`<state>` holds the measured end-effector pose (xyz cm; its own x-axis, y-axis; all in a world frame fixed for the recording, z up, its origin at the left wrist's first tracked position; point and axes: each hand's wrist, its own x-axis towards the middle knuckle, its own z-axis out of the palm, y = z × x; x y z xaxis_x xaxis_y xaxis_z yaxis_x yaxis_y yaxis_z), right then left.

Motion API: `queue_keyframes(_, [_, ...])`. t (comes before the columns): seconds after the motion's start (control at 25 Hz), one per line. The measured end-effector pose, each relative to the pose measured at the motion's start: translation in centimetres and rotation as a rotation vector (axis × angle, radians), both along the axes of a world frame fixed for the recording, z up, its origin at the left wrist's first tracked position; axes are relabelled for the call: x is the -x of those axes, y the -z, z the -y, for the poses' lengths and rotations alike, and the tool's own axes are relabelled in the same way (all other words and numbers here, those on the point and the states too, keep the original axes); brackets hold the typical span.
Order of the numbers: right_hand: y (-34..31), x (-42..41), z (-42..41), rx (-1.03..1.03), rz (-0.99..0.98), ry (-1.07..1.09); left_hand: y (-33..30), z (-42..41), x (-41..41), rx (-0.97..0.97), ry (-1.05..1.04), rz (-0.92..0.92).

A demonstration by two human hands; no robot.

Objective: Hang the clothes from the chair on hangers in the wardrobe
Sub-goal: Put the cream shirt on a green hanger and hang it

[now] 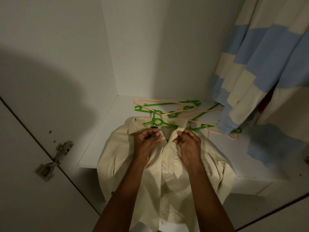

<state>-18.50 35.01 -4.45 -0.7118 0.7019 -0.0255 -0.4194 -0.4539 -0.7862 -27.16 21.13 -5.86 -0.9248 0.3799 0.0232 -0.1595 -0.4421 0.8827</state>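
Shirt (167,164), cream and collared, lies front-up on the white wardrobe shelf (93,148), its lower half spilling over the near edge; a green hanger (158,122) is threaded inside it, hook and neck ring poking out past the collar at the far end, which suggests the shirt was laid flat so the shelf bears the weight while both hands work; left hand (147,139) has its fingers curled, pinching the left side of the collar opening by the dark label; right hand (189,141) pinches the right collar flap, thumb and fingertips on the cloth; the two hold the edges close together at the throat, most likely to fasten the top button so the shirt will not slide off the hanger; the shirt is not yet hung. Just beyond the collar a loose heap of spare hangers (177,108), green and peach, lies tangled on the shelf; lifting the threaded hanger could snag one of them. At the far right a blue-and-cream striped garment (250,72) already hangs, its hem draping onto the heap and crowding the space; on the near left a metal door hinge (55,158) sits on the wardrobe door.
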Motion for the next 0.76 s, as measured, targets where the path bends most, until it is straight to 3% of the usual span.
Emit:
queue_keyframes(0.2, [0.0,-0.2,-0.5,0.046,0.024,-0.024,-0.5,-0.1,0.3,-0.026,-0.023,0.009])
queue_keyframes(0.52, [0.2,0.9,1.2,-0.36,0.227,-0.032,-0.7,-0.1,-0.2,0.058,-0.015,-0.051])
queue_keyframes(0.76, [1.1,1.2,2.2,-0.532,0.21,0.014,-0.1,-0.3,-0.2,0.16,0.008,-0.163])
